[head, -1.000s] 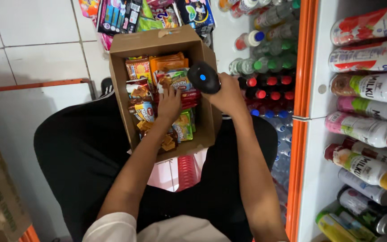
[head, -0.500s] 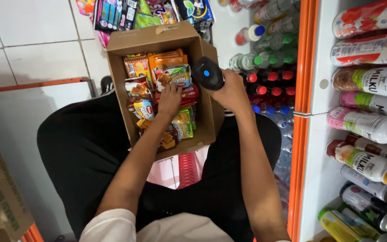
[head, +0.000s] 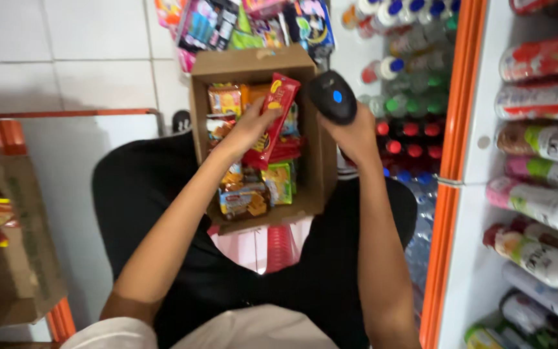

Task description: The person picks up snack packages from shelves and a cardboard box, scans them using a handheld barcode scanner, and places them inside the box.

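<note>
Evidently the left hand (head: 248, 129) has its fingers clamped on a long, flat red snack packet with yellow print (head: 271, 119), lifted partly out of an open brown cardboard box (head: 321, 155) that rests on the person's black-clad lap (head: 143, 194). The packet stands tilted, its top end above the other wrappers, its lower end down among them. It looks light and thin, a crinkly foil wrapper that would bend and slip easily, and its contents may well crush; a hold on the flat middle or along a sealed edge seems safest, which is roughly where the fingers sit now.

The right hand (head: 356, 132) is wrapped tight around a black handheld scanner with a blue button (head: 332, 97), held just beside the packet's top end, close but apart.

By count: one box on the lap, one scanner, one packet raised. Inside the box lie several more snack packets (head: 247, 200) in orange, green and red, at least six, too crowded to count exactly. A second cardboard box (head: 20, 258) of snacks sits at the left. To the right, a cooler shelf (head: 463, 129) with an orange frame holds many bottles (head: 537, 200) lying on their sides.
</note>
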